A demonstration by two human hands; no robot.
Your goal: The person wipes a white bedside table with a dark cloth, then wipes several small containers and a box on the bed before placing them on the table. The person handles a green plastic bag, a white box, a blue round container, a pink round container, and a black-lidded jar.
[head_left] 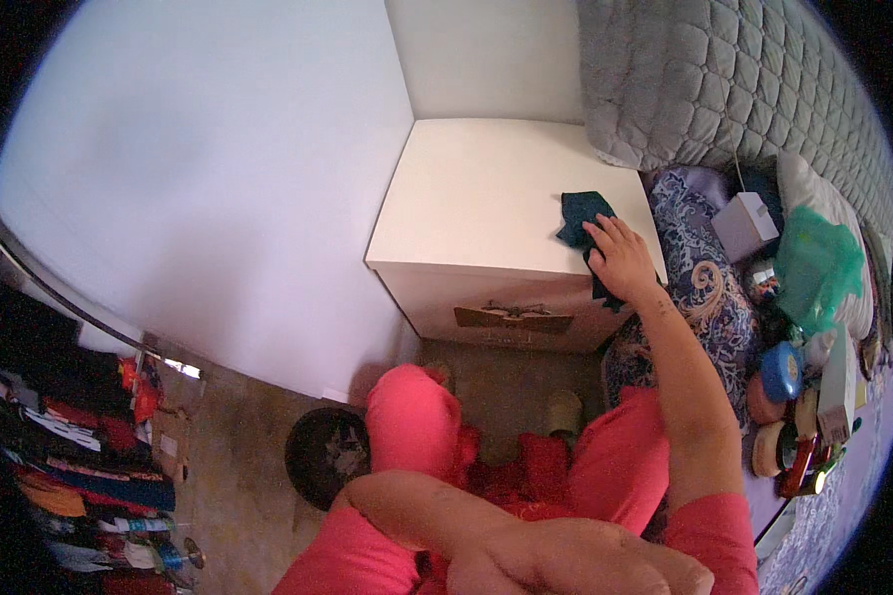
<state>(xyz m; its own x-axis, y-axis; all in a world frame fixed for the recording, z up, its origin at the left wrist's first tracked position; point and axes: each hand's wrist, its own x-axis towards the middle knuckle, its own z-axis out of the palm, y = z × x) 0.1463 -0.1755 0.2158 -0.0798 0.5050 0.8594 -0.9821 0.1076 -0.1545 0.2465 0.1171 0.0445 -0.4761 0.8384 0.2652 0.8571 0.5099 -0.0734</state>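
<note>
A white cabinet (506, 193) with a smooth flat top stands against the wall in front of me. On its right front part lies a crumpled dark green cloth (578, 213), one end of which hangs over the front edge. My right hand (622, 260) presses on the cloth and grips it, fingers reaching forward over it. My left hand (575, 557) rests low across my lap, with the forearm coming in from the left. Its back faces up, and its fingers are mostly hidden at the lower edge, so I cannot tell whether they hold anything. The cabinet's front carries an ornate handle (514, 317).
To the right, a bed holds a patterned blue cloth (709, 283), a white box (744, 226), a green plastic bag (819, 268), a blue round container (781, 371) and several small items. A grey quilted headboard (704, 79) rises behind. A dark round bin (322, 458) and folded clothes (99, 466) are at left.
</note>
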